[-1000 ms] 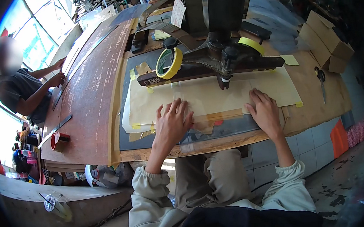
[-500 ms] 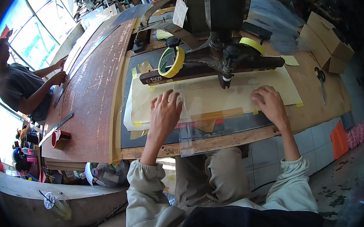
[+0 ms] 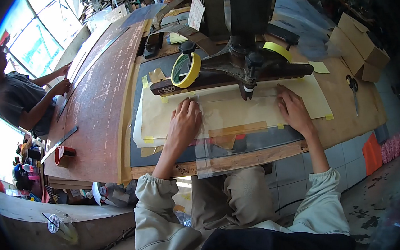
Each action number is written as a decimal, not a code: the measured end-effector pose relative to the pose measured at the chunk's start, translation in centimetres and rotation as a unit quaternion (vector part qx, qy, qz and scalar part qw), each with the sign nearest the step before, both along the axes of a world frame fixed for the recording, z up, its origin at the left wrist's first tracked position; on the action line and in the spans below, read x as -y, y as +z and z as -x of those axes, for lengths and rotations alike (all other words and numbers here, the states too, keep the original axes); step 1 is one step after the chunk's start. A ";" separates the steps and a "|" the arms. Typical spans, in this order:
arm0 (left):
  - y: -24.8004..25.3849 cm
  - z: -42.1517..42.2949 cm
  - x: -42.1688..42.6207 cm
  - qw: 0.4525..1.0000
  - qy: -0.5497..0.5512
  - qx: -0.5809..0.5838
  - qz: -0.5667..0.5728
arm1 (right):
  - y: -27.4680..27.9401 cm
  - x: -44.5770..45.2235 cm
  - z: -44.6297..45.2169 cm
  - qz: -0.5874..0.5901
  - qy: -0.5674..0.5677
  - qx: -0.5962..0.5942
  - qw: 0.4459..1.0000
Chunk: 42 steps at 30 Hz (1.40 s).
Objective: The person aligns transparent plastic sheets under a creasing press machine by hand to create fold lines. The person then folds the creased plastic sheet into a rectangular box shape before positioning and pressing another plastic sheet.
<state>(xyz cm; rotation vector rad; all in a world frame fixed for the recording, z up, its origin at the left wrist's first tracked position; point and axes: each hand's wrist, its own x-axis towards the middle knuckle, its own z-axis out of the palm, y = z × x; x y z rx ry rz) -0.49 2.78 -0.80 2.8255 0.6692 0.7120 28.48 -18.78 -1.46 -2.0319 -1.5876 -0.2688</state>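
A clear plastic sheet (image 3: pixel 237 114) lies over cream paper (image 3: pixel 161 116), and its near end hangs past the wooden table edge (image 3: pixel 255 156). My left hand (image 3: pixel 185 121) grips the sheet's left side, fingers bent and close together. At the opposite side, my right hand (image 3: pixel 295 108) has the sheet's right edge, its forefinger reaching toward the far corner. Just beyond both hands stands a dark metal press bar (image 3: pixel 271 73) with its pointed centre part (image 3: pixel 246 91) over the sheet. Brown tape (image 3: pixel 238 128) shows through the plastic.
Yellow tape rolls (image 3: pixel 187 71) hang on the press. Scissors (image 3: pixel 353 92) and an open cardboard box (image 3: pixel 359 46) are at right. On the left, a red container (image 3: pixel 64 156) and metal ruler (image 3: pixel 61 143) lie on a brown board (image 3: pixel 97 119); another person (image 3: pixel 28 97) works beside it.
My right hand has come down onto the sheet's edge, its forefinger now stretched forward. The left hand has settled slightly lower, and the sheet's near end hangs a little further toward me.
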 end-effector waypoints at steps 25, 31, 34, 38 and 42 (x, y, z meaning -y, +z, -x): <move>1.3 0.7 3.0 0.993 -0.055 -0.012 -0.106 | 2.4 1.3 3.3 0.013 0.004 0.194 0.981; 1.6 1.2 3.6 0.981 -0.115 -0.046 -0.146 | 2.1 2.1 3.4 0.024 0.047 0.272 0.961; 1.6 1.2 3.6 0.975 -0.135 -0.064 -0.166 | 2.0 2.1 3.7 0.034 0.038 0.285 0.957; 1.6 1.2 3.4 0.974 -0.143 -0.053 -0.165 | 2.6 2.0 4.0 0.052 0.049 0.314 0.947; 1.2 1.5 3.4 0.977 -0.155 -0.053 -0.140 | 1.6 2.2 3.3 0.026 0.070 0.295 0.952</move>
